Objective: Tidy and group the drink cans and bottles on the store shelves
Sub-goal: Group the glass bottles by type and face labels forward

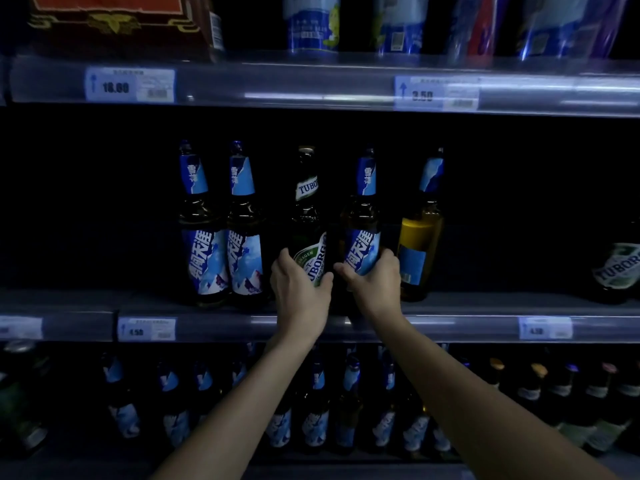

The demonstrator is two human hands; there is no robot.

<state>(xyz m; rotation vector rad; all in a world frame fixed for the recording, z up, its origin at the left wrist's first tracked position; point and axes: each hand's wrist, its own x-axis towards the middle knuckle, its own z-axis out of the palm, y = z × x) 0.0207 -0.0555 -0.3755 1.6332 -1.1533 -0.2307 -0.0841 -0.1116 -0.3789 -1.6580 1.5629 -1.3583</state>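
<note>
Fingers (pixel 282 259) of the left hand (pixel 299 289) wrapping round the lower body of the green Tuborg bottle (pixel 308 220), thumb lying across its white label, gripping it just above the middle shelf (pixel 86 299). Fingers (pixel 389 258) of the right hand (pixel 375 282) closing round the base of a blue-labelled bottle (pixel 362 220), thumb pointing left toward the other hand, thumbs nearly touching. Both bottles standing upright, side by side, bottoms hidden behind the hands, so not clear whether resting on the shelf or lifted off it.

Standing just left of the left fingers: two more blue-labelled bottles (pixel 221 230), upright, touching each other, labels facing out. Standing just right of the right fingers: a bottle turned label-away (pixel 420 233), showing amber liquid and the back of its sticker, touching or almost touching the held one. Sitting well to the right of both hands, at the frame edge: another Tuborg bottle (pixel 620 268), only partly showing.

Running below the wrists: the shelf's front rail with price tags (pixel 147 329), forearms crossing over it. Crowding under the forearms, on the lower shelf: rows of bottles (pixel 318 410), mostly blue-necked, dim and hard to read. Hanging above the fingers: the upper shelf rail (pixel 277 84) with two price tags, tall blue cans (pixel 311 22) and a red box (pixel 114 19) sitting on it.
</note>
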